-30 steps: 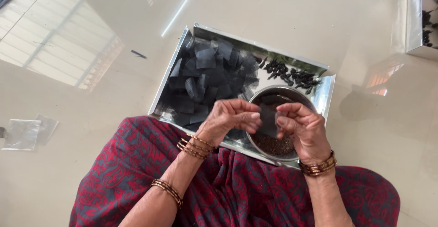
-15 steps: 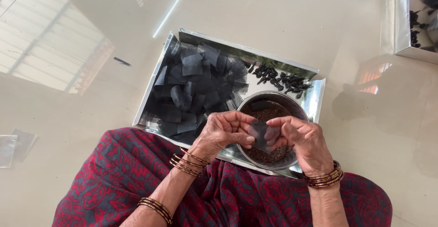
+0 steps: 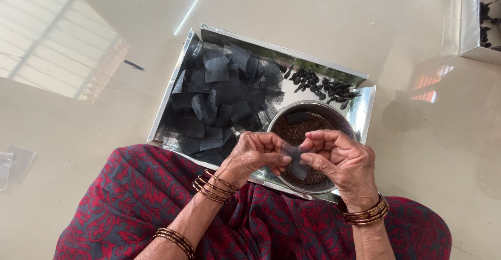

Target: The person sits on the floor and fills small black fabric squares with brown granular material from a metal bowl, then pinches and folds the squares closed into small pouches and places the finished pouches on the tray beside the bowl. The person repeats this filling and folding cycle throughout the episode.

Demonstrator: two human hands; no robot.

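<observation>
Hands lowered; net square (image 3: 295, 158) pinched between both.

No packages, labels, signs, screens visible anywhere in view.

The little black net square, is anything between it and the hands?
No. Both the left hand and the right hand pinch the black net square directly, above the steel bowl of dark grains. Nothing visible lies between.
</observation>
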